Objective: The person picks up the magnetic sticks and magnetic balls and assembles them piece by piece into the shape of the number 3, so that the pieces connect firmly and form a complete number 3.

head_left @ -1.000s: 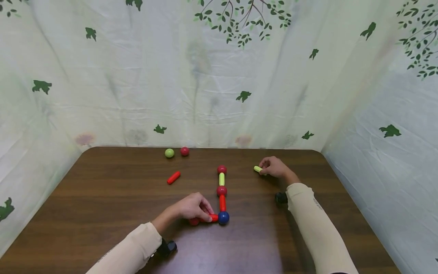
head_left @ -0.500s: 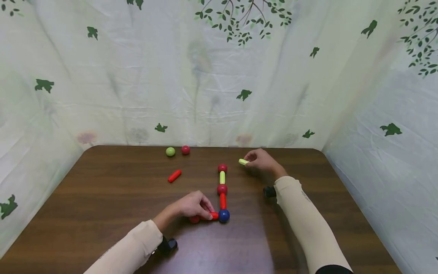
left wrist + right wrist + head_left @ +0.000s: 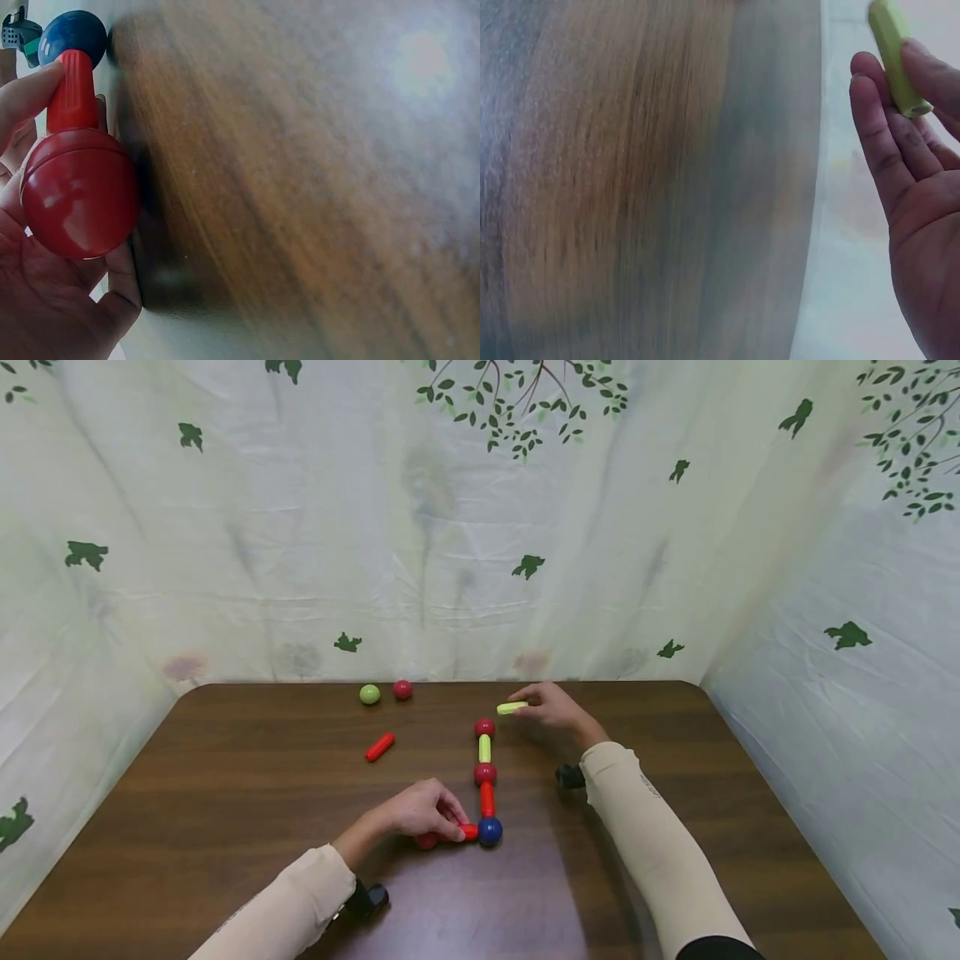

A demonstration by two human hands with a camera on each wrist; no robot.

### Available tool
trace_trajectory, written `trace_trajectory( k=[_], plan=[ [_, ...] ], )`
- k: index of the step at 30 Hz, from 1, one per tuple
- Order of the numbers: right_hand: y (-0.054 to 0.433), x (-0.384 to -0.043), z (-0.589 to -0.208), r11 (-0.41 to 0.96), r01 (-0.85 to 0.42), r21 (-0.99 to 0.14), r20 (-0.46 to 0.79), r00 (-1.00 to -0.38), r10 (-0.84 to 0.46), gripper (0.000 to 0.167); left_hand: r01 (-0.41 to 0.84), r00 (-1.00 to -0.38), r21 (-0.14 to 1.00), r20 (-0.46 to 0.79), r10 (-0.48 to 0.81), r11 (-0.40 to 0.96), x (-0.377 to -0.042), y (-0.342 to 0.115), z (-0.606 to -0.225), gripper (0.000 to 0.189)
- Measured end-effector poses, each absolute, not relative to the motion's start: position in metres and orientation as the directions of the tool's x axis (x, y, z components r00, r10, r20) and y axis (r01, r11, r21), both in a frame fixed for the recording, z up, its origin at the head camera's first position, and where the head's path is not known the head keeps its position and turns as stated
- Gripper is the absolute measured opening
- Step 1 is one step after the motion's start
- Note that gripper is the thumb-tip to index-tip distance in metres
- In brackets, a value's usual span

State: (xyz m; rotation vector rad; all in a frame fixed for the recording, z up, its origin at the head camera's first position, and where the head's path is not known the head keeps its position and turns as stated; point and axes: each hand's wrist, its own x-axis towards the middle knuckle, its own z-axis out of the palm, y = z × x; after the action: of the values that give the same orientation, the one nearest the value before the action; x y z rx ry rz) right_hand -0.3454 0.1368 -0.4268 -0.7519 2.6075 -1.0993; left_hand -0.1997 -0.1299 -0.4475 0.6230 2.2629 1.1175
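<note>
My left hand pinches a red rod between thumb and fingers. A red ball is on the rod's near end, and a blue ball on its other end. From the blue ball a line runs away from me: another red rod, a red ball, a yellow-green rod and a far red ball. Just beyond and right of that far ball, my right hand pinches a loose yellow-green rod, held apart from the chain.
A loose red rod lies left of the chain on the brown table. By the back edge sit a green ball and a red ball. Printed curtains hang behind the table and at its sides.
My right hand has carried the yellow-green rod leftward and slightly away from me, from the right of the table to close by the chain's far ball. The left hand has stayed in place.
</note>
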Motion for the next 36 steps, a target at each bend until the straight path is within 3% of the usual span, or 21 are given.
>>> trace_trajectory(
  k=[6, 13, 20, 36],
  plan=[
    [0.13, -0.345, -0.43, 0.516, -0.449, -0.729, 0.069, -0.799, -0.598, 0.023, 0.147, -0.753, 0.824, -0.266, 0.602, 0.547, -0.196, -0.131, -0.446, 0.009],
    [0.117, -0.343, -0.427, 0.518, -0.455, -0.724, 0.086, -0.805, -0.587, 0.018, 0.136, -0.75, 0.822, -0.28, 0.599, 0.553, -0.198, -0.132, -0.446, 0.009],
    [0.104, -0.345, -0.426, 0.559, -0.489, -0.669, 0.064, -0.788, -0.613, 0.028, 0.14, -0.746, 0.825, -0.276, 0.606, 0.548, -0.198, -0.133, -0.446, 0.009],
    [0.067, -0.344, -0.424, 0.592, -0.484, -0.645, 0.056, -0.802, -0.595, 0.025, 0.16, -0.741, 0.828, -0.259, 0.619, 0.537, -0.201, -0.132, -0.449, 0.008]
  ],
)
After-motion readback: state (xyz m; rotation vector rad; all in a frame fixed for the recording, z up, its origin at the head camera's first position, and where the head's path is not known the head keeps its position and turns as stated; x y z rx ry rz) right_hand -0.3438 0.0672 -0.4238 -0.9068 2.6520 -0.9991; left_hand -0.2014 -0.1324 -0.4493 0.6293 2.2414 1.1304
